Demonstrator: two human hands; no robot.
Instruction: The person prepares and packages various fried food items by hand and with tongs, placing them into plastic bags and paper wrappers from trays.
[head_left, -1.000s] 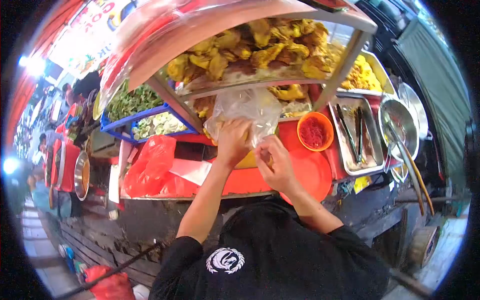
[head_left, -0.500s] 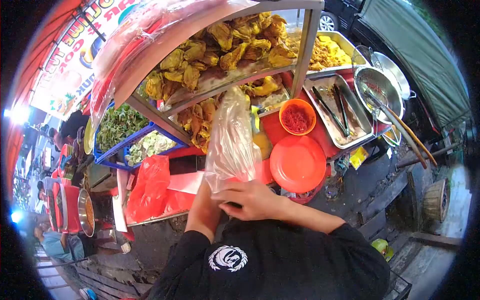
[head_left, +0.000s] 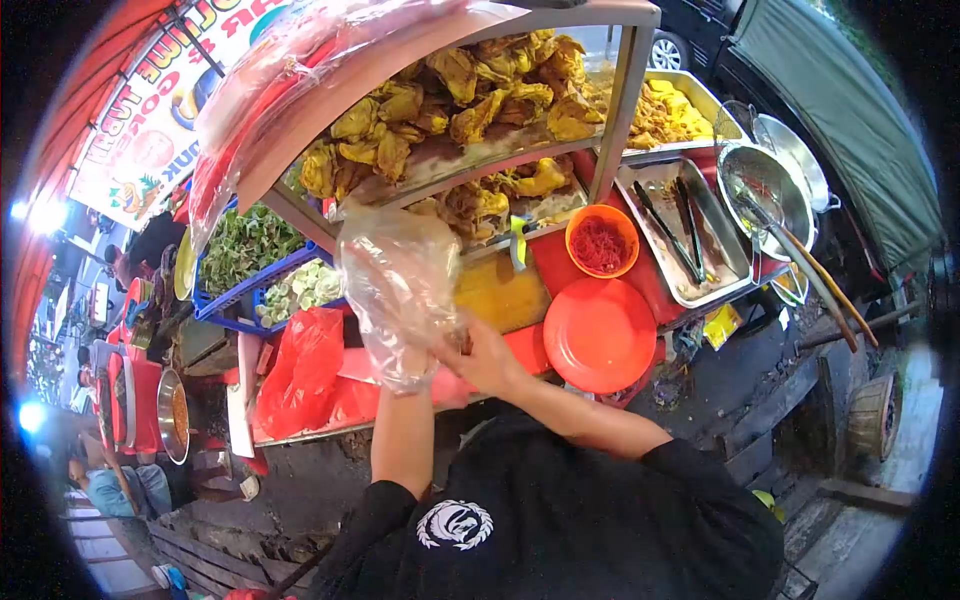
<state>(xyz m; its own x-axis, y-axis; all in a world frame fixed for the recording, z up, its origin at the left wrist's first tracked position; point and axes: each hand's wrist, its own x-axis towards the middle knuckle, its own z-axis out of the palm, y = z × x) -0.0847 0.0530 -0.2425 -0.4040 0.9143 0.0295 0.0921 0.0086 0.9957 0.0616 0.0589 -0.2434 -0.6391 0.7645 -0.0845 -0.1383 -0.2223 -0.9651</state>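
A clear plastic bag (head_left: pixel 405 290) covers my left hand (head_left: pixel 385 310) like a loose glove. The bag's film and its wrinkles blur the fingers inside, and its open end lies round the wrist. My right hand (head_left: pixel 487 362) pinches the side of the bag near that wrist. Just beyond the bag, a yellow cutting board (head_left: pixel 503 292) lies on the red counter, with a knife (head_left: pixel 519 243) with a yellow-green part at its far edge. To the right of my right hand is a stack of orange-red plates (head_left: pixel 600 335).
Cooked chicken pieces (head_left: pixel 455 75) fill the display case. An orange bowl (head_left: pixel 602 240) holds red shreds, beside a metal tray (head_left: pixel 655 205) with black tongs (head_left: pixel 688 225). Left are a blue crate (head_left: pixel 245 290) of greens and a red plastic bag (head_left: pixel 303 370). Strainers (head_left: pixel 765 190) sit at right.
My left hand has pushed deeper into the clear bag and moved up and left. The bag now bunches around it, and the cutting board behind has come into view.
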